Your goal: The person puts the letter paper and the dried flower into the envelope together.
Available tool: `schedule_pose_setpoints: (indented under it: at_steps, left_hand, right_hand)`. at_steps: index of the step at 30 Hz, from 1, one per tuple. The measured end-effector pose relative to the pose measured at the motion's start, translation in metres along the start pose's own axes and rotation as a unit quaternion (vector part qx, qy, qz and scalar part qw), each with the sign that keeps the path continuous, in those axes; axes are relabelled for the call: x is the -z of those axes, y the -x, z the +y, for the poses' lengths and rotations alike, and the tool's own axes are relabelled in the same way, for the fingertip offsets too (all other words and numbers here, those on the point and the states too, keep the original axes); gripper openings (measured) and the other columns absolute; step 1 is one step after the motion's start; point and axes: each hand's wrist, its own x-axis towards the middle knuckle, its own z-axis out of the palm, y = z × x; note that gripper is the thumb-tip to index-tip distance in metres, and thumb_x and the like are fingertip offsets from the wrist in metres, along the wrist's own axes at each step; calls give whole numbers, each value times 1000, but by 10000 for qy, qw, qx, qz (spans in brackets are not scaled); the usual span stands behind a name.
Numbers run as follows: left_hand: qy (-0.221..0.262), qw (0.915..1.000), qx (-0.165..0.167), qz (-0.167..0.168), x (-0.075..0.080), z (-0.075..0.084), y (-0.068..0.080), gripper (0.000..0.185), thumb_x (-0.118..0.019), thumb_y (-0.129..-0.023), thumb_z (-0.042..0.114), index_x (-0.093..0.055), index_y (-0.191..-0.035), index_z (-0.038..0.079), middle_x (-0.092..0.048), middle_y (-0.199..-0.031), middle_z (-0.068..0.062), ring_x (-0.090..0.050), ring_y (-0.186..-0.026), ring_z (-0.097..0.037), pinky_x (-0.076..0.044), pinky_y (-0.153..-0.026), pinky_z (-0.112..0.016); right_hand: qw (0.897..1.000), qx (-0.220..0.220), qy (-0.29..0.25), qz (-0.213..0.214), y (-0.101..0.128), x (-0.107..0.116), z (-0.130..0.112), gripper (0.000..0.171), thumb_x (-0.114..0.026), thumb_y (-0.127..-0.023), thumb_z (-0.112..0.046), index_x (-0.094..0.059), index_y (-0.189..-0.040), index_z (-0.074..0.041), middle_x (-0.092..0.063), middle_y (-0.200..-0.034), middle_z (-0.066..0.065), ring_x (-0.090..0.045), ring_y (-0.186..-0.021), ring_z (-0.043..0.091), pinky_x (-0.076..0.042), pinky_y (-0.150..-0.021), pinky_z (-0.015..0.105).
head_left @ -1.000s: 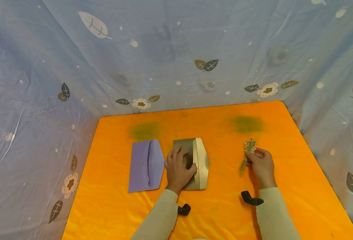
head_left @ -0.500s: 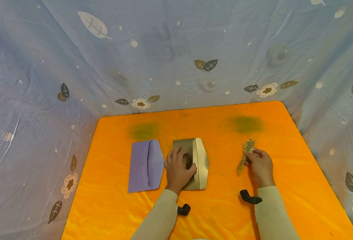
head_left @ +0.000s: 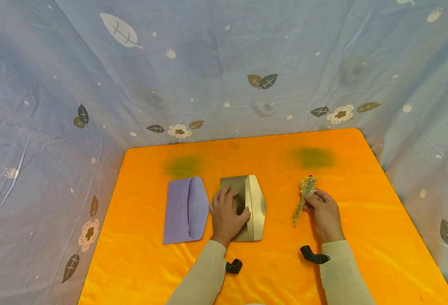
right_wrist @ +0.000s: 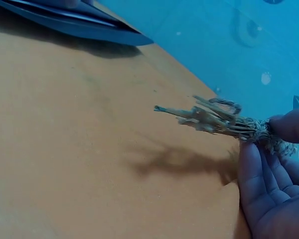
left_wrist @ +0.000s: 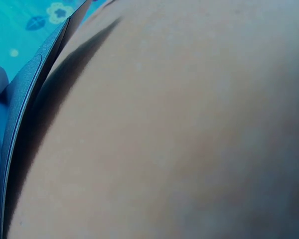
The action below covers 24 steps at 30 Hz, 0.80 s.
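The sprig point(head_left: 303, 196), a small bundle of dried flowers, is pinched in the right hand point(head_left: 324, 216) at about 3 o'clock on the table point(head_left: 285, 275). The wrist view shows thumb and fingers point(right_wrist: 289, 127) closed on the bound part of the stems, with the bare cut ends point(right_wrist: 199, 117) sticking out free and casting a shadow on the cloth below, so that end looks lifted clear of the table. Its long axis runs roughly from 1 o'clock to 7 o'clock in the head view: the pale flower head at the far end, the stems pointing down and toward the gold envelope. Holding it near the middle probably keeps the brittle head from being crushed and leaves the stem end free to lead.

The gold envelope point(head_left: 252, 207) lies at the table's centre, long axis running 12 to 6, its flap folded out toward 3 o'clock. The left hand point(head_left: 225, 216) rests on its left part, fingers spread and lightly bent, thumb at the flap's fold; it seems to press the envelope flat and steady with the mouth facing the sprig. Whether a finger is tucked inside the opening cannot be told: the left wrist view is almost filled by a blurred, close surface.

Just beside the left hand, at 9 o'clock, lies a purple envelope point(head_left: 183, 210), flap shut, parallel to the gold one. A leaf-printed blue sheet point(head_left: 224, 63) hangs round the table on three sides.
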Motion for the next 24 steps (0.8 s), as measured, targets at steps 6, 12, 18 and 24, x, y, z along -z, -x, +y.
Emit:
schedule_pose_setpoints:
  at_steps: [6,12,18,24]
  left_hand:
    - [19,10000,64,-66,2,1,0,49,-76,-88,39,-69,-130,15,-48,-164,-11,-39,-149,-36,-28,-112,-67]
    - [34,10000,-18,33,2,1,0,49,-77,-87,37,-70,-129,13,-50,-162,-13,-40,-147,-38,-30,-110,-67]
    - [-8,9997,-145,188,0,1,0,49,-78,-86,36,-71,-127,11,-52,-160,-15,-42,-145,-40,-32,-107,-68]
    - [2,9998,-130,161,-1,0,0,48,-78,-87,36,-70,-127,11,-51,-160,-15,-42,-145,-40,-31,-109,-69]
  right_hand:
    - [9995,39,-303,-117,1,0,0,51,-69,-107,-9,-45,-151,-4,-62,-107,0,-70,-87,11,-60,-78,25]
    - [9968,213,-729,-267,2,0,1,34,-68,-106,-2,-47,-133,-3,-61,-97,2,-71,-81,14,-61,-76,27]
    - [9938,290,-1021,-331,2,-1,1,30,-67,-106,1,-47,-127,-1,-63,-92,3,-72,-76,16,-62,-75,28]
    - [9933,326,-1060,-336,3,-1,2,30,-68,-105,1,-48,-127,-1,-65,-93,4,-72,-76,15,-62,-74,28]
